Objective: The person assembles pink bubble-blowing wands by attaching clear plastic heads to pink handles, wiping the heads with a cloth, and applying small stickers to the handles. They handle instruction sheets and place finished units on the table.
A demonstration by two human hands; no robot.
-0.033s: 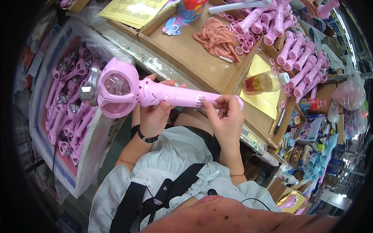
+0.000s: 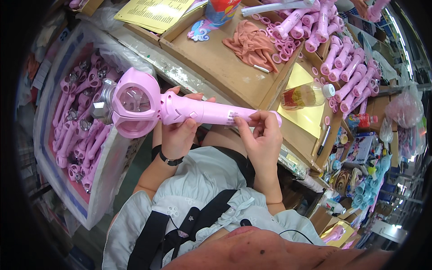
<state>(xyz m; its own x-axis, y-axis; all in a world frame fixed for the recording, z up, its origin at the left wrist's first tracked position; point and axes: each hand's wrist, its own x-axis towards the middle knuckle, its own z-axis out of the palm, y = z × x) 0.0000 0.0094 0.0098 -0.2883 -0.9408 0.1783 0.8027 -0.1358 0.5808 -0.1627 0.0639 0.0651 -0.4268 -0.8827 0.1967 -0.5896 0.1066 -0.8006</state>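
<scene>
A pink toy wand lies nearly level across my lap, its round caged head to the left. A clear dome shows inside the head, and a silver faceted piece sticks out at its far left end. My left hand is wrapped round the handle just right of the head, thumb in front and fingertips showing behind. Near the handle's right end, my right hand pinches it, the thumb pressed at the edge of a small clear printed label.
To the left stands a plastic-lined bin of pink wands. Ahead, a cardboard tray holds an orange cloth and pink rings. Pink handles pile up at right, near a drink bottle and marker.
</scene>
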